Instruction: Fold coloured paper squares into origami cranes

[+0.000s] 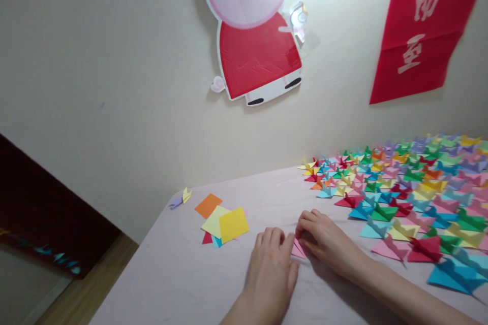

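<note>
A small piece of folded pink paper (298,250) lies on the pale cloth between my two hands. My left hand (271,269) rests on the paper's left side, its fingers bent and close together with the tips at the edge. From the right, my right hand (320,236) has its fingers curled in, pinching the paper's upper right side. Both hands cover much of the paper, so its full shape is hidden. Left of my hands is a loose pile of square sheets, with a yellow sheet (234,225) on top and an orange sheet (208,205) behind.
Rows of colourful folded paper cranes (415,203) spread over the right side of the table (152,284). Two more, a yellow crane (186,195) and a purple crane (176,203), sit at the far left corner. A wall with a pig cutout (259,61) and red banner (423,35) stands behind.
</note>
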A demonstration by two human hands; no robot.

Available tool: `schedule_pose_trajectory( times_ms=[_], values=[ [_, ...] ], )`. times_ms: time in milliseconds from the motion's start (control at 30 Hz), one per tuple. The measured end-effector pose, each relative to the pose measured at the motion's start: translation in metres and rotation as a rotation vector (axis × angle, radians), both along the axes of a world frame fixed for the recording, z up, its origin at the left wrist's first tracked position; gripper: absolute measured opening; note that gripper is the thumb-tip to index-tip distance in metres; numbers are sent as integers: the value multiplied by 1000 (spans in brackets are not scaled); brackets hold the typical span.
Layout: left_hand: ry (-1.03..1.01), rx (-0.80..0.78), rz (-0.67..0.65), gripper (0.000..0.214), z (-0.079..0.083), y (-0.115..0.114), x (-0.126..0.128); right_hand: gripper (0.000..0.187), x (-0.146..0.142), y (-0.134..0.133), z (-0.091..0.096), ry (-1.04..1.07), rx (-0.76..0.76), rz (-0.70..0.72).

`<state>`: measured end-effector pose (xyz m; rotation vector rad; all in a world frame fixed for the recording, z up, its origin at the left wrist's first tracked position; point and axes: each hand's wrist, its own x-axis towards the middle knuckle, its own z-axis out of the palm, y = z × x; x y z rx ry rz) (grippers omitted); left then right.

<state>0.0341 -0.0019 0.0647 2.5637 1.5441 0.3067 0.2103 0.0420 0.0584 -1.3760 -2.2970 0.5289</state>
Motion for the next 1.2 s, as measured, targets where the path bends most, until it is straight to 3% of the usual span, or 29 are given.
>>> schedule_pose_trajectory(
  times_ms=[167, 367, 467, 567, 667, 733, 800, 867, 967, 1200],
  values=[
    [2, 21, 1, 30, 5, 5, 3, 29, 2, 1, -5, 102, 18, 22],
    [47, 166, -82, 10, 2, 17, 2, 41, 12, 2, -3, 192, -44, 97],
    [-82, 200, -81, 18, -2, 21, -3, 31, 15, 5, -3, 265, -66, 108],
    [-352, 55, 55, 25, -4, 20, -4, 8, 14, 10, -3, 414, -168, 52],
    [-566, -170, 147, 29, -3, 15, -1, 16, 12, 12, 0, 579, -438, -21],
    [-596, -176, 144, 18, -4, 12, 0, 12, 12, 13, 2, 584, -519, -27],
    [-599, -129, 152, 8, -8, 11, 0, 5, 12, 12, 3, 490, -450, -32],
    [-582, -100, 154, 18, -12, 13, -2, 7, 11, 11, 3, 352, -328, -44],
    [-491, -70, 104, 15, -15, 20, -6, 12, 8, 9, 2, 189, -203, -52],
    [-400, 2, 43, 14, -19, 33, -7, 13, 8, 8, -2, 132, -95, 36]
  ],
)
